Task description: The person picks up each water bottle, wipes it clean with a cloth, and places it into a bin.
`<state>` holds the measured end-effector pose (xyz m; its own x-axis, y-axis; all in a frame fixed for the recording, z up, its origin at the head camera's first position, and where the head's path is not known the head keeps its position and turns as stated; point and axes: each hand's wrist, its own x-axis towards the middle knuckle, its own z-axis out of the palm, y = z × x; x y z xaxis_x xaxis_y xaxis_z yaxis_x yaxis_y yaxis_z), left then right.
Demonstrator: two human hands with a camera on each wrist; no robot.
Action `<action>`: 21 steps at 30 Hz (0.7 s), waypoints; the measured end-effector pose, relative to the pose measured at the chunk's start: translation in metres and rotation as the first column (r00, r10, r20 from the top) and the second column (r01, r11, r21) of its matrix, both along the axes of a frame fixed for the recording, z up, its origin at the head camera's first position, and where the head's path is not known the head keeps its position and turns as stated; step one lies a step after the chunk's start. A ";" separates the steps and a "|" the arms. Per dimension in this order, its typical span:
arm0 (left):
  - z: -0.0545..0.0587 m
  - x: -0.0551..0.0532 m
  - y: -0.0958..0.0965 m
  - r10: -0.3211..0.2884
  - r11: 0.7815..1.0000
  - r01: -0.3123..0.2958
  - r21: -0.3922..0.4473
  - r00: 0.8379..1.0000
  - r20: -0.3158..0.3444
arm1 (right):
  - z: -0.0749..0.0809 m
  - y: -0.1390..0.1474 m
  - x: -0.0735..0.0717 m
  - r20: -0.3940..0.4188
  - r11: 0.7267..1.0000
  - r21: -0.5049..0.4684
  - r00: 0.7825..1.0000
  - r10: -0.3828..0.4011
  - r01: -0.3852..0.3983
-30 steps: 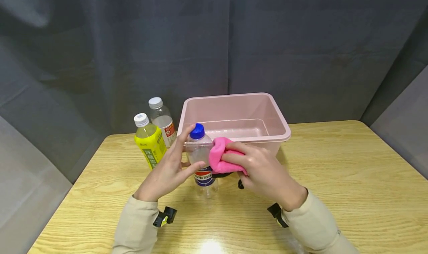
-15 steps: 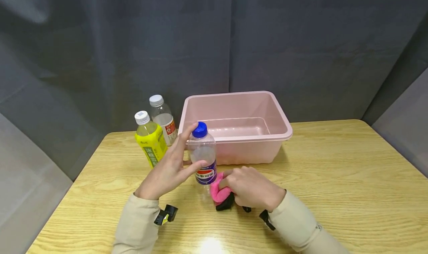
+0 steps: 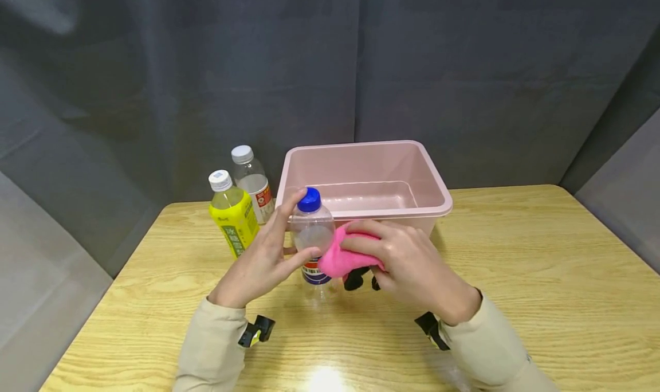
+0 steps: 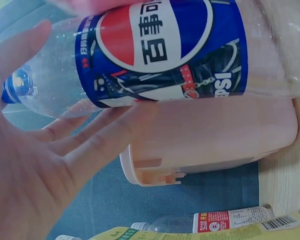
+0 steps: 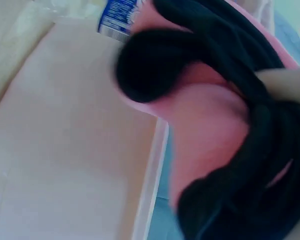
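A clear Pepsi bottle (image 3: 313, 226) with a blue cap stands upright on the table in front of the pink tub. My left hand (image 3: 260, 260) holds it, with the index finger at the cap and the thumb across the front near the label (image 4: 160, 50). In my right hand (image 3: 407, 260) is a bunched cloth (image 3: 345, 254), bright pink with black parts that show in the right wrist view. The cloth touches the right side of the bottle around its middle and covers part of the label.
The pink plastic tub (image 3: 387, 213) sits behind the hands, with nothing visible inside. To its left stand a yellow-labelled bottle (image 3: 234, 220) and a clear bottle (image 3: 255, 183) with a white cap. A dark curtain (image 3: 438, 82) hangs behind the table (image 3: 515, 254).
My right hand moved the cloth down beside the bottle's base, then back up to its middle. My left hand and the bottle stay nearly in place.
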<state>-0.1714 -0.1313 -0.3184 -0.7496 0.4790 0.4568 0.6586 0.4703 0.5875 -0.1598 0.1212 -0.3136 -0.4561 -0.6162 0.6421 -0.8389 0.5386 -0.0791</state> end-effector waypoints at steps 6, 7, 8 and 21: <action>0.001 0.000 -0.001 0.005 1.000 -0.005 0.006 1.000 0.023 | 0.006 -0.001 0.000 -0.155 0.967 -0.252 0.988 -0.003 -0.036; 0.001 0.000 -0.001 0.004 1.000 -0.004 0.006 1.000 0.023 | 0.007 -0.001 -0.001 -0.162 0.959 -0.279 0.987 -0.003 -0.042; 0.001 0.000 -0.001 0.004 1.000 -0.004 0.005 1.000 0.020 | 0.007 -0.001 -0.001 -0.163 0.952 -0.302 0.987 -0.002 -0.048; 0.000 0.000 -0.001 0.001 1.000 -0.001 0.018 1.000 0.017 | 0.006 -0.001 0.001 -0.141 0.970 -0.244 0.990 -0.017 -0.018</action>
